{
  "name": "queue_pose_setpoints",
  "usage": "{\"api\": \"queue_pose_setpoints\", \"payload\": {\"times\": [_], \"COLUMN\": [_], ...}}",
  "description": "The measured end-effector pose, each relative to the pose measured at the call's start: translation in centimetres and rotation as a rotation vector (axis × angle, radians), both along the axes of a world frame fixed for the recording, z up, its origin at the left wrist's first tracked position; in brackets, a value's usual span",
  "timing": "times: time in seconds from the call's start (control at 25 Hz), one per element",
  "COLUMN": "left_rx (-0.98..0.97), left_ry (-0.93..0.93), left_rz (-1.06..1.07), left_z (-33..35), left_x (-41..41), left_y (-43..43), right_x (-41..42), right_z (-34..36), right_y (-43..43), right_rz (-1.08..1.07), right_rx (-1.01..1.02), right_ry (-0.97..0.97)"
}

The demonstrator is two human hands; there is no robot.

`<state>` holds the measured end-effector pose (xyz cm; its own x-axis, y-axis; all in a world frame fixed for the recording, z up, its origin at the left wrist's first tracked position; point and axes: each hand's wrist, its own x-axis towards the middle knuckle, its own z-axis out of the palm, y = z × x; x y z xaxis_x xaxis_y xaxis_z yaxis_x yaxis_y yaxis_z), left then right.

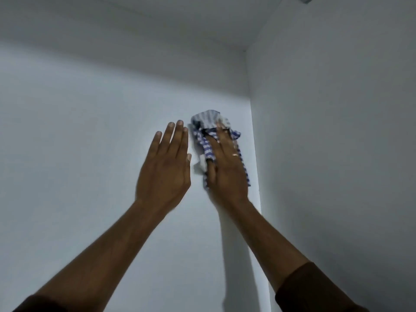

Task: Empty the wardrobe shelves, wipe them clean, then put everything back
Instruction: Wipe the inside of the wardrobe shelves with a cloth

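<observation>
Right hand, fingers flat, presses blue-and-white striped cotton cloth onto white laminate shelf; left hand spread beside. Grip possibly blurred. Sweep firmly toward 1 o'clock corner.

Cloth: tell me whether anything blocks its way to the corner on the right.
Nothing visible does. The right hand presses the cloth flat on the white panel, and only bare panel lies between cloth and corner.

No legible text, label, brand, number or sign is present. The white wardrobe panels carry no markings. The blue-and-white striped cloth bears a woven pattern only, with no readable print or tag.
</observation>
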<state>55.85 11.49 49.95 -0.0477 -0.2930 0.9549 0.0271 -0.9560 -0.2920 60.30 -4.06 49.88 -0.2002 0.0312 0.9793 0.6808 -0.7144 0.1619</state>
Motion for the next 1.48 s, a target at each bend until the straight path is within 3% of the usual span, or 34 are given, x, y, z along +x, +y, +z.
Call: {"api": "queue_pose_setpoints", "payload": {"times": [0.08, 0.16, 0.36, 0.52, 0.6, 0.72, 0.8, 0.96, 1.04, 1.24, 1.32, 1.4, 1.48], "left_rx": [-0.035, -0.048, -0.064, -0.057, -0.036, -0.040, -0.006, -0.031, -0.036, -0.027, -0.057, -0.049, -0.005], "left_ry": [-0.005, 0.007, 0.181, 0.192, 0.181, 0.165, 0.156, 0.127, 0.140, 0.217, 0.262, 0.298, 0.319], "left_rz": [0.025, 0.035, -0.053, 0.007, 0.043, 0.028, 0.028, 0.030, 0.042, 0.031, -0.018, -0.033, -0.003], "left_z": [-0.2, -0.1, -1.1, -9.6, -12.1, -12.4, -12.5, -12.7, -12.8, -12.3, -12.7, -15.3, -19.9], "left_x": [0.2, 0.2, -1.5, -2.8, -2.6, -2.2, -2.1, -2.1, -2.0, -2.6, -3.7, -5.0, -5.9], "left_y": [-0.1, -0.3, -0.3, 0.8, 1.2, 1.2, 1.4, 1.2, 1.1, 1.7, 1.0, 0.6, 0.8], "right_x": [1.1, 0.7, -1.5, 0.7, 0.5, -1.7, -2.4, -0.3, -0.7, -4.3, -3.4, -3.4, -3.3], "right_z": [-0.4, -0.4, -5.6, -8.1, -8.5, -10.6, -13.6, -15.9, -16.2, -21.2, -22.3, -22.7, -23.3], "right_y": [-3.0, -3.1, 1.6, -3.3, -3.3, 0.8, 1.9, -2.7, -2.8, 3.1, 0.8, -1.9, -3.1], "right_rz": [0.047, 0.023, -0.025, 0.065, 0.046, 0.082, -0.020, -0.052, -0.106, 0.023, 0.132, 0.072, 0.057], "right_rx": [0.206, 0.269, -0.154, 0.193, 0.242, 0.046, -0.134, 0.177, 0.229, -0.182, -0.020, 0.180, 0.237], "right_ry": [0.075, 0.089, 0.010, 0.133, 0.158, 0.158, 0.141, 0.242, 0.250, 0.154, 0.240, 0.442, 0.506]}}
